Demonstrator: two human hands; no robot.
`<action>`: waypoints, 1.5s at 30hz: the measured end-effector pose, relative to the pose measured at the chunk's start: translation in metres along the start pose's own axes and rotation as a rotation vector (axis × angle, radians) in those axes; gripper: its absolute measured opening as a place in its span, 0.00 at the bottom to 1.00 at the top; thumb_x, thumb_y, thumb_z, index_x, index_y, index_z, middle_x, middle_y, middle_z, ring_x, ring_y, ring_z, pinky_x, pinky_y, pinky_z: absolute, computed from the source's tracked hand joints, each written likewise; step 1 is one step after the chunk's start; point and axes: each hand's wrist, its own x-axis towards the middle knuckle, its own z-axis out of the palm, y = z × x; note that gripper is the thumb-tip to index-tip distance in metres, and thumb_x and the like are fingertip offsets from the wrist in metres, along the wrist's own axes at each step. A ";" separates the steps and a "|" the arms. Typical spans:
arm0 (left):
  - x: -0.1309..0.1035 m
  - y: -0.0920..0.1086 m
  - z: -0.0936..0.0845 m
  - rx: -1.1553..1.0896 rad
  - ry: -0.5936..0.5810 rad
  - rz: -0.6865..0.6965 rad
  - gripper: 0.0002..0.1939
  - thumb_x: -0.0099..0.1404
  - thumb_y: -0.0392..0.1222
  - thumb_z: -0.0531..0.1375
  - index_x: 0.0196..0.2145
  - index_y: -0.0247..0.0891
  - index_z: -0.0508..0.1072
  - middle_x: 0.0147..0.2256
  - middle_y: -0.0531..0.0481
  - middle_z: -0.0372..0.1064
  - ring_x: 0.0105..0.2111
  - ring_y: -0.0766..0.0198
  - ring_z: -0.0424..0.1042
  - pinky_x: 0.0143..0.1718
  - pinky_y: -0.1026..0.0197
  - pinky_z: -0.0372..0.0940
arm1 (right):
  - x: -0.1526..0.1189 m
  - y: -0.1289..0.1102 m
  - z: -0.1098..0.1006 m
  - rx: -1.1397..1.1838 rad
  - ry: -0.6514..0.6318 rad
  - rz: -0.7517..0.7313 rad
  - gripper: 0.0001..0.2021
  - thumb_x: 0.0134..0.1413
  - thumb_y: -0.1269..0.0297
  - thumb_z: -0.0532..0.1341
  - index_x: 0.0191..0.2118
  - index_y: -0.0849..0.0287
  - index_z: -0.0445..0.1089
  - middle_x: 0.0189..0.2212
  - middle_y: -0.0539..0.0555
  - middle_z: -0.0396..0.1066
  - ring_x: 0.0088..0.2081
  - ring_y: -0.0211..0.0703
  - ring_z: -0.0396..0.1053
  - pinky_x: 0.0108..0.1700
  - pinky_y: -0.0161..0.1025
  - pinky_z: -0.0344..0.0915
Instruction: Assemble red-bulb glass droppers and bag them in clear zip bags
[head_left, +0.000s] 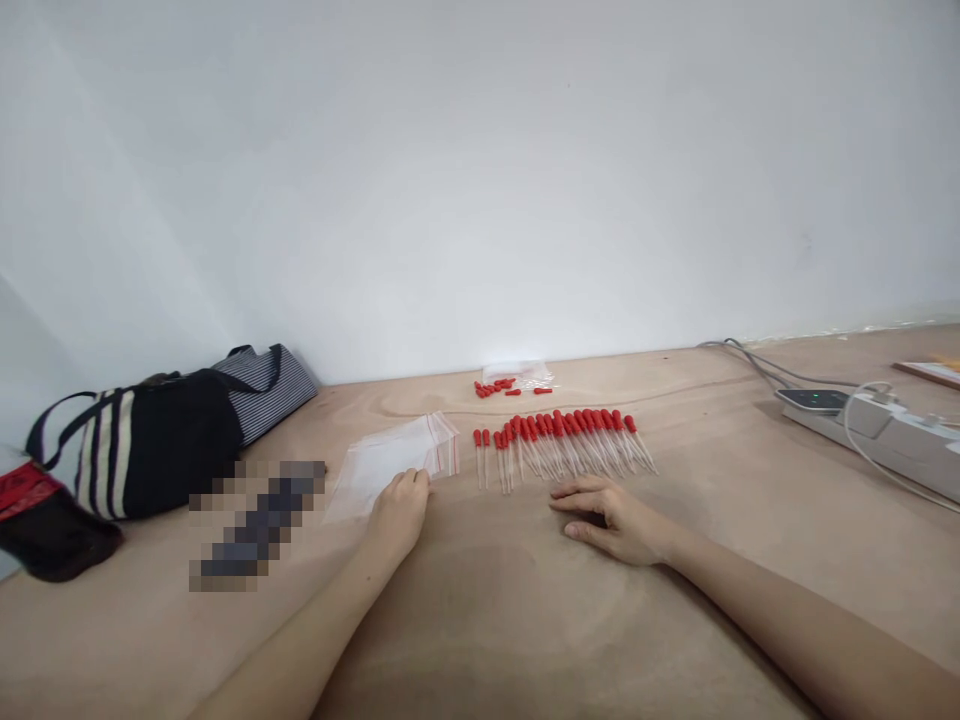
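Observation:
My left hand (400, 512) rests at the near right side of some clear zip bags (386, 455) with red seal lines; its fingers are curled together, and what they hold, if anything, is hidden. My right hand (604, 518) lies on the table with its fingers apart and nothing in it. Just beyond it is a row of droppers (566, 440) with red rubber bulbs and thin clear tubes, lying side by side, bulbs toward the wall. Farther back several loose red bulbs (495, 387) lie by a clear plastic bag (514, 372) holding thin tubes.
On the left of the wooden table (465, 640) are a black bag with white stripes (169, 440), a striped bag (274, 400), a dark bottle with a red label (56, 530) and a blurred-out dark object (262, 520). A white power strip (892, 430) with cables lies right.

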 end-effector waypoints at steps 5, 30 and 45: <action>-0.004 0.024 -0.015 -0.271 0.061 0.055 0.09 0.63 0.35 0.48 0.31 0.33 0.67 0.31 0.45 0.68 0.32 0.60 0.68 0.34 0.61 0.61 | 0.000 0.001 0.000 0.015 0.004 -0.004 0.18 0.53 0.57 0.53 0.48 0.56 0.65 0.47 0.56 0.64 0.50 0.46 0.59 0.51 0.45 0.57; -0.017 0.045 -0.011 -0.619 -0.303 0.773 0.34 0.59 0.54 0.52 0.58 0.39 0.45 0.59 0.45 0.41 0.58 0.55 0.42 0.57 0.50 0.42 | 0.005 -0.019 0.010 0.053 0.030 -0.092 0.13 0.52 0.58 0.55 0.40 0.57 0.70 0.33 0.55 0.65 0.37 0.41 0.61 0.40 0.41 0.59; -0.012 0.043 -0.009 -0.676 -0.307 0.737 0.34 0.60 0.52 0.53 0.59 0.42 0.43 0.60 0.47 0.40 0.58 0.57 0.44 0.56 0.52 0.45 | 0.006 -0.032 0.008 0.129 -0.132 -0.360 0.26 0.42 0.47 0.58 0.44 0.61 0.67 0.39 0.59 0.68 0.46 0.47 0.62 0.48 0.44 0.54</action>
